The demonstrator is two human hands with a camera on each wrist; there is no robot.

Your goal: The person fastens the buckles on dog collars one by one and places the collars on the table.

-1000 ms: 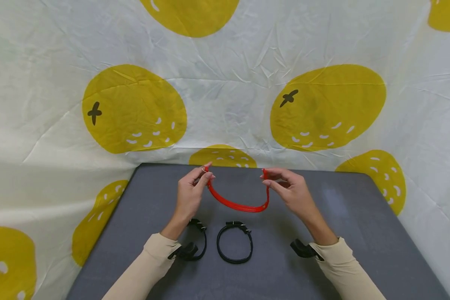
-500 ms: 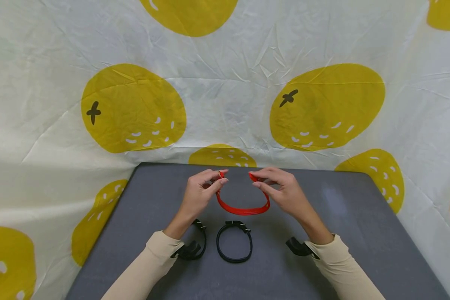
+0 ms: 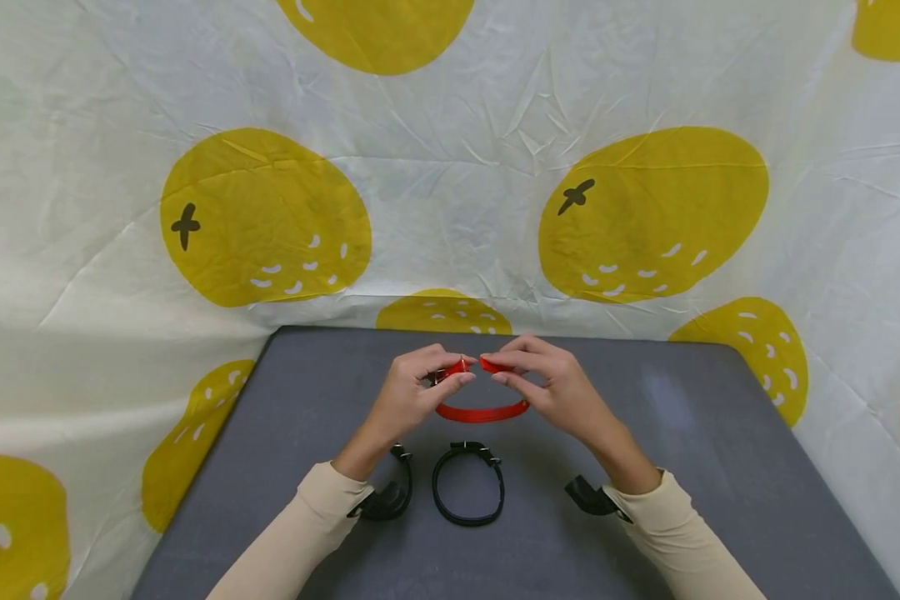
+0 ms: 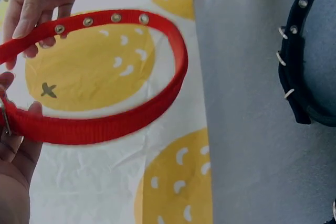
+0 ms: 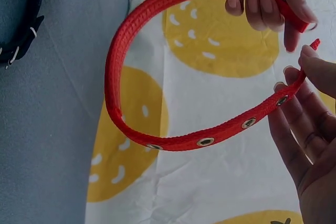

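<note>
A red pet collar (image 3: pixel 483 413) hangs in a curve above the table between both hands. My left hand (image 3: pixel 408 390) pinches its buckle end, and my right hand (image 3: pixel 558 385) pinches the free tip. The two ends are close together but apart. Metal eyelets line the tip half of the red collar (image 4: pixel 100 131) in the left wrist view; the buckle is partly hidden by fingers. On the table below lies a black collar (image 3: pixel 471 522), fastened into a ring. Another black collar (image 3: pixel 408 475) lies to its left, partly hidden by the left wrist.
The dark grey table (image 3: pixel 690 533) stretches out below both arms. Behind it hangs a white cloth (image 3: pixel 450 225) printed with yellow fruit. Black wrist cameras sit under both sleeves.
Both hands have come toward each other, bringing the ends of the red collar from well apart to nearly meeting. Its curve has closed up. The black collars have stayed in place.
</note>
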